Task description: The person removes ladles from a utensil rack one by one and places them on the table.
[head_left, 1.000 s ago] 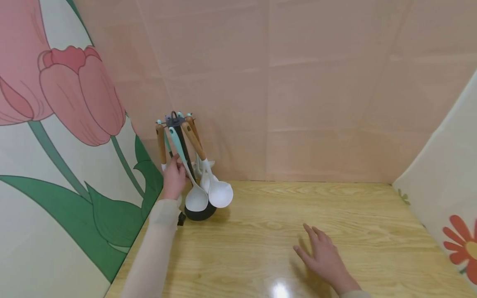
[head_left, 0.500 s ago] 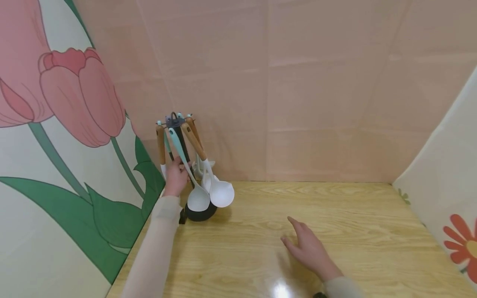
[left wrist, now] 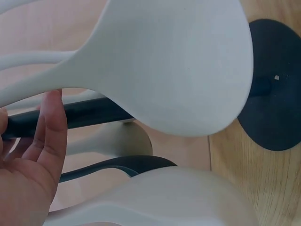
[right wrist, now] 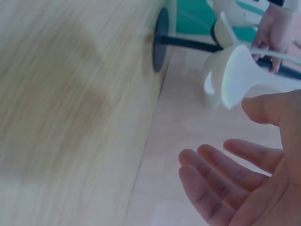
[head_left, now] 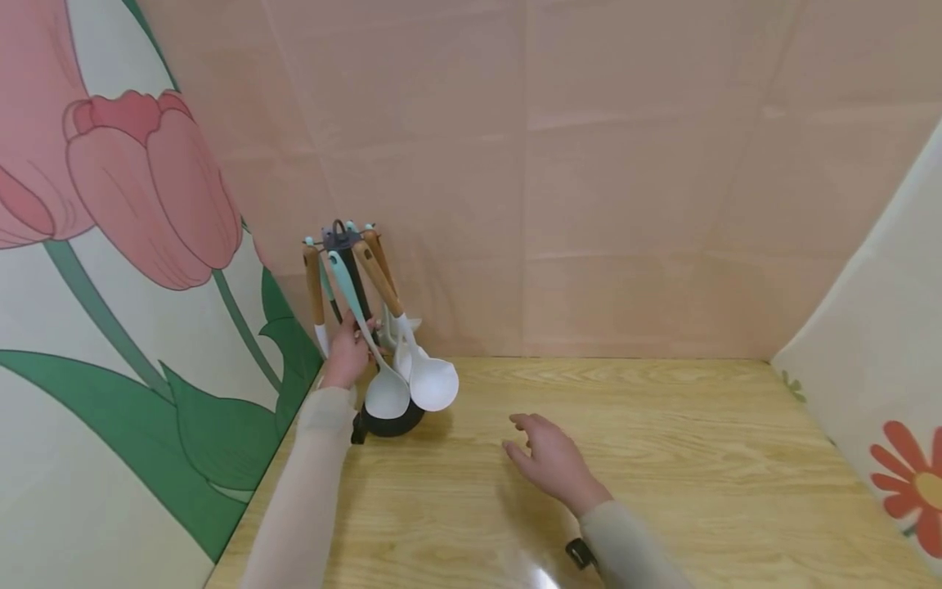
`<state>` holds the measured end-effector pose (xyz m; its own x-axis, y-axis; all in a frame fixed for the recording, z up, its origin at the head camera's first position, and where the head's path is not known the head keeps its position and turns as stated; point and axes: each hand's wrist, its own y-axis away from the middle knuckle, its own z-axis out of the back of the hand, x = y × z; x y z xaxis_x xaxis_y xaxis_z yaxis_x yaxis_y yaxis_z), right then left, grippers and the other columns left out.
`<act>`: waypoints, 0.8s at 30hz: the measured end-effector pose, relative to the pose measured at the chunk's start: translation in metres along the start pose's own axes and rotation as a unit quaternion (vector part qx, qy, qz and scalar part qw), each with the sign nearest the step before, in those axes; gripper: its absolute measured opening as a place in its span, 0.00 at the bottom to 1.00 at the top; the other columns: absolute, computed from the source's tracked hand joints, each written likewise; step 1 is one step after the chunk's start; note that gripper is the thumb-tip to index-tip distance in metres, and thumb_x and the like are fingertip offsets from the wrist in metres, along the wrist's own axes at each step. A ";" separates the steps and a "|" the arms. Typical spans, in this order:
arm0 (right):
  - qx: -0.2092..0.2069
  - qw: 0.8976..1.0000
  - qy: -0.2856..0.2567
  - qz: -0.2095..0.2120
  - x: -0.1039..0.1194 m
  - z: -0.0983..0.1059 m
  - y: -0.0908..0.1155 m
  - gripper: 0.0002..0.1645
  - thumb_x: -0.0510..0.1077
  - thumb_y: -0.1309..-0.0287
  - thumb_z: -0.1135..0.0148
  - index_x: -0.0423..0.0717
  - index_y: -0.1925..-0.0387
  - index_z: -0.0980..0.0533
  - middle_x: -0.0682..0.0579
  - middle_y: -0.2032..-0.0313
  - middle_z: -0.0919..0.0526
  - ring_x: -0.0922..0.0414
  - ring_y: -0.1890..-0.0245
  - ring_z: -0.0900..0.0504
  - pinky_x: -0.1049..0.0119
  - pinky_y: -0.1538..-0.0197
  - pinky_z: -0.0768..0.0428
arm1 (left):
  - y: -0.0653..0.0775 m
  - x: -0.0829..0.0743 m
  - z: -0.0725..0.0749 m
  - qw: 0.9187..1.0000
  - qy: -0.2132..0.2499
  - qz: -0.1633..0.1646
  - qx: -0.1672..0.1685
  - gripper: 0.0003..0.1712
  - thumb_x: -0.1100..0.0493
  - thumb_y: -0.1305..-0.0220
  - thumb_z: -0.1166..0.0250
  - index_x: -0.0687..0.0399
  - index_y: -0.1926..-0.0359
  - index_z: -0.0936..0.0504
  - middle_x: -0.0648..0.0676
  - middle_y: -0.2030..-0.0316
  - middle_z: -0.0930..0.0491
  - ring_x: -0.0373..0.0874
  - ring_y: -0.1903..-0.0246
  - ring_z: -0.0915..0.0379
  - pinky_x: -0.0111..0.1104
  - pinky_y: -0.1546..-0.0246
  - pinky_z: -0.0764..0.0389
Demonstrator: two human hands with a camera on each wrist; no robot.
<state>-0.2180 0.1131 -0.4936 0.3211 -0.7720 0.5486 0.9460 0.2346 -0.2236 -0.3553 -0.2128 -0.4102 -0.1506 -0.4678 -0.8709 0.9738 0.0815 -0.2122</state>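
A black utensil stand [head_left: 340,239] rises at the left of the table, hung with several utensils. My left hand [head_left: 347,357] reaches in behind the front ladle and grips the stand's pole [left wrist: 94,113], fingers curled round it in the left wrist view. The front ladle [head_left: 388,394] has a white bowl and teal handle. Beside it hangs a second white ladle [head_left: 434,383] with a wooden handle. My right hand [head_left: 553,464] is held over the table to the right, fingers relaxed and holding nothing. In the right wrist view its thumb points towards a white ladle bowl [right wrist: 240,77].
The round black base [left wrist: 273,94] of the stand rests on the wood-grain table [head_left: 662,458]. A pink sheet [head_left: 625,180] backs the table. A tulip-printed panel [head_left: 140,188] rises close on the left, and a white flowered panel [head_left: 883,360] on the right.
My right hand has moved left across the table, towards the stand. The left hand has stayed at the pole, and the stand with its utensils stands nearly where it was.
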 end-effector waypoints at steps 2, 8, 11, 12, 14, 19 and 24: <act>0.001 1.000 -0.003 0.011 0.008 -0.002 -0.006 0.27 0.54 0.41 0.40 0.44 0.44 0.28 0.49 0.52 0.21 0.55 0.63 0.19 0.60 0.63 0.21 | 0.001 0.000 -0.001 1.000 -0.002 -0.009 -0.005 0.17 0.52 0.28 0.53 0.54 0.44 0.36 0.63 0.48 0.25 0.57 0.69 0.19 0.51 0.67 0.21; 0.000 0.999 -0.017 0.034 0.029 -0.005 -0.025 0.25 0.53 0.41 0.40 0.44 0.46 0.26 0.50 0.53 0.20 0.56 0.65 0.20 0.61 0.64 0.22 | 0.001 0.001 -0.004 0.999 -0.022 -0.030 -0.023 0.15 0.54 0.28 0.52 0.55 0.46 0.35 0.64 0.51 0.23 0.48 0.76 0.21 0.47 0.75 0.20; 0.002 0.999 -0.023 0.043 0.039 -0.005 -0.036 0.24 0.53 0.41 0.41 0.44 0.47 0.25 0.50 0.54 0.20 0.56 0.65 0.20 0.62 0.63 0.22 | 0.000 0.001 -0.004 0.998 -0.037 -0.036 -0.028 0.14 0.54 0.28 0.52 0.56 0.47 0.35 0.64 0.54 0.23 0.49 0.77 0.22 0.38 0.79 0.22; 0.002 0.999 -0.024 0.045 0.042 -0.005 -0.039 0.24 0.53 0.41 0.41 0.44 0.47 0.25 0.50 0.54 0.20 0.57 0.66 0.20 0.62 0.63 0.22 | 0.000 0.002 -0.005 0.998 -0.043 -0.039 -0.028 0.14 0.54 0.28 0.51 0.56 0.48 0.35 0.64 0.55 0.22 0.49 0.77 0.22 0.36 0.80 0.23; 0.004 0.998 -0.031 0.052 0.048 -0.005 -0.048 0.23 0.53 0.40 0.41 0.44 0.48 0.24 0.49 0.55 0.19 0.58 0.67 0.20 0.63 0.64 0.23 | 0.000 0.002 -0.005 0.997 -0.054 -0.040 -0.031 0.14 0.54 0.29 0.51 0.56 0.48 0.36 0.65 0.57 0.22 0.50 0.77 0.22 0.34 0.80 0.24; 0.015 0.997 -0.057 0.057 0.062 -0.009 -0.067 0.23 0.51 0.41 0.41 0.42 0.48 0.24 0.47 0.55 0.18 0.62 0.72 0.21 0.65 0.65 0.23 | 0.000 0.003 -0.007 0.996 -0.078 -0.039 -0.033 0.14 0.54 0.29 0.51 0.57 0.48 0.37 0.66 0.59 0.21 0.52 0.77 0.24 0.35 0.78 0.25; 0.001 0.995 -0.082 0.056 0.071 -0.015 -0.087 0.25 0.50 0.43 0.39 0.40 0.47 0.26 0.46 0.55 0.19 0.63 0.72 0.21 0.66 0.64 0.23 | -0.002 0.004 -0.009 0.994 -0.099 -0.041 -0.027 0.14 0.55 0.27 0.53 0.57 0.48 0.38 0.64 0.58 0.22 0.51 0.74 0.27 0.36 0.76 0.26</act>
<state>-0.2779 0.0290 -0.4472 0.4273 -0.6343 0.6443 0.9039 0.3152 -0.2892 -0.3594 -0.2067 -0.4177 -0.1882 -0.6383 -0.7464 0.9479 0.0808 -0.3081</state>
